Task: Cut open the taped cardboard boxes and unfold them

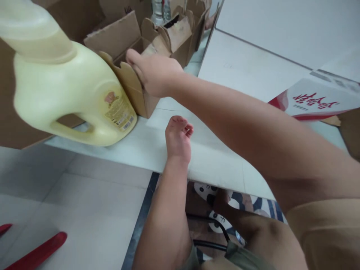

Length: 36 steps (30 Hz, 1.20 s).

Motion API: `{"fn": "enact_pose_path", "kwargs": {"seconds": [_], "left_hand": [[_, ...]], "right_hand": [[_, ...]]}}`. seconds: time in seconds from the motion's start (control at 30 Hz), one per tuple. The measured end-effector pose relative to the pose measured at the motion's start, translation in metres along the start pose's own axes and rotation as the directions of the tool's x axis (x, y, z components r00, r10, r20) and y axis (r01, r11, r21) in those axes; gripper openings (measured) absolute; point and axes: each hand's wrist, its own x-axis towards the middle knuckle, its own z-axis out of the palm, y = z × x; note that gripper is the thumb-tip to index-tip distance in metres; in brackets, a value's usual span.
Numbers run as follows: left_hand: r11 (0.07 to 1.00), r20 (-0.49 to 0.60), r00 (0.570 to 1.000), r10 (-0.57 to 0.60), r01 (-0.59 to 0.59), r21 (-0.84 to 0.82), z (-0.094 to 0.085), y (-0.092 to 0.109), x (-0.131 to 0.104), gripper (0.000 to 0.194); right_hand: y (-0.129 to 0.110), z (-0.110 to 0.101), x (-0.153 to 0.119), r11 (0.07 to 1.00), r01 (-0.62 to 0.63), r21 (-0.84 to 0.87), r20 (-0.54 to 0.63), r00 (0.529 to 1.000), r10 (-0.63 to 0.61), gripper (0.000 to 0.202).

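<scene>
My right hand (157,73) reaches across to the left, with its fingers closed over the upper edge of a small open cardboard box (150,105). Part of the box's inside is hidden behind the hand. My left hand (178,137) is over the pale table, near its front edge. Its fingers are curled in, and nothing shows between them. A large pale yellow jug (70,90) with a moulded handle and a printed label stands just left of the box, close to the camera.
More open cardboard boxes (180,37) stand behind, with clear glass bottles (161,9) beyond them. A white and red printed packet (315,99) lies at the right. The pale table (210,142) ends above a panda-patterned mat (206,191). Something red (45,249) is at the lower left.
</scene>
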Motion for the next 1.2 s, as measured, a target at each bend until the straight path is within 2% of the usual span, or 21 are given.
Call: {"fn": "enact_pose_path", "kwargs": {"seconds": [0.07,0.13,0.17,0.23,0.3,0.33,0.4,0.47,0.5,0.57,0.63,0.67,0.7,0.73,0.77,0.83,0.9,0.97,1.0,1.1,1.2], "left_hand": [[0.999,-0.062,0.997,0.037,-0.038,-0.016,-0.001,0.0,0.0,0.017],[0.982,-0.156,0.969,0.19,-0.188,0.03,-0.004,0.0,-0.001,0.012],[0.952,-0.21,0.928,0.306,-0.293,0.095,-0.007,0.0,-0.001,0.01],[0.841,-0.296,0.791,0.536,-0.471,0.265,-0.012,0.0,-0.004,0.009],[0.734,-0.315,0.669,0.673,-0.553,0.395,-0.017,0.001,-0.006,0.011],[0.711,-0.311,0.647,0.697,-0.562,0.423,-0.018,0.001,-0.007,0.012],[0.716,-0.296,0.664,0.687,-0.547,0.433,-0.019,0.0,-0.007,0.012],[0.752,-0.278,0.714,0.642,-0.519,0.406,-0.015,-0.003,-0.005,0.011],[0.777,-0.264,0.747,0.61,-0.5,0.382,-0.012,-0.006,-0.004,0.009],[0.834,-0.22,0.823,0.525,-0.445,0.326,-0.004,-0.016,-0.002,0.006],[0.888,-0.152,0.896,0.416,-0.365,0.281,0.006,-0.031,-0.001,0.008],[0.907,-0.113,0.925,0.363,-0.323,0.27,0.011,-0.04,-0.001,0.011],[0.921,-0.077,0.946,0.316,-0.286,0.265,0.017,-0.049,-0.002,0.014],[0.929,-0.045,0.959,0.278,-0.257,0.266,0.022,-0.058,-0.002,0.017],[0.932,-0.017,0.968,0.25,-0.236,0.274,0.027,-0.067,-0.002,0.019],[0.928,0.029,0.974,0.223,-0.221,0.298,0.036,-0.084,-0.002,0.023],[0.914,0.096,0.971,0.22,-0.239,0.329,0.044,-0.098,-0.001,0.028],[0.897,0.187,0.953,0.24,-0.291,0.333,0.052,-0.109,-0.002,0.033],[0.891,0.236,0.938,0.252,-0.32,0.322,0.056,-0.113,-0.004,0.036],[0.886,0.362,0.892,0.272,-0.378,0.267,0.066,-0.12,-0.013,0.042],[0.884,0.428,0.865,0.262,-0.393,0.255,0.073,-0.121,-0.022,0.044]], "right_hand": [[0.007,0.001,-0.014,0.991,-0.049,-0.125,-0.044,0.998,0.043,0.041],[0.018,0.001,-0.036,0.992,-0.09,-0.093,-0.096,0.992,0.081,0.038],[0.026,0.001,-0.048,0.992,-0.112,-0.063,-0.116,0.988,0.104,0.037],[0.043,-0.001,-0.077,0.986,-0.165,0.013,-0.153,0.974,0.165,0.035],[0.061,-0.004,-0.114,0.972,-0.204,0.12,-0.177,0.959,0.223,0.037],[0.069,-0.007,-0.136,0.961,-0.205,0.185,-0.186,0.953,0.239,0.038],[0.082,-0.011,-0.185,0.933,-0.189,0.305,-0.244,0.932,0.269,0.041],[0.089,-0.01,-0.239,0.901,-0.173,0.399,-0.395,0.854,0.339,0.049],[0.091,-0.007,-0.267,0.886,-0.16,0.435,-0.479,0.792,0.378,0.053],[0.094,0.004,-0.318,0.838,-0.139,0.528,-0.61,0.624,0.488,0.056],[0.098,0.021,-0.362,0.764,-0.083,0.64,-0.672,0.421,0.609,0.06],[0.101,0.029,-0.38,0.727,-0.046,0.685,-0.673,0.342,0.656,0.06],[0.106,0.037,-0.396,0.694,-0.009,0.72,-0.664,0.283,0.693,0.061],[0.111,0.044,-0.409,0.667,0.022,0.745,-0.65,0.25,0.718,0.061],[0.117,0.05,-0.42,0.645,0.048,0.763,-0.635,0.247,0.732,0.061],[0.129,0.057,-0.438,0.612,0.087,0.786,-0.608,0.287,0.74,0.061],[0.138,0.06,-0.45,0.572,0.109,0.813,-0.567,0.374,0.734,0.062],[0.141,0.06,-0.458,0.545,0.062,0.836,-0.51,0.454,0.731,0.062],[0.14,0.059,-0.461,0.545,0.013,0.839,-0.485,0.475,0.734,0.062],[0.131,0.057,-0.463,0.562,-0.106,0.82,-0.449,0.489,0.748,0.064],[0.121,0.055,-0.463,0.515,-0.077,0.854,-0.392,0.557,0.733,0.072]]}}
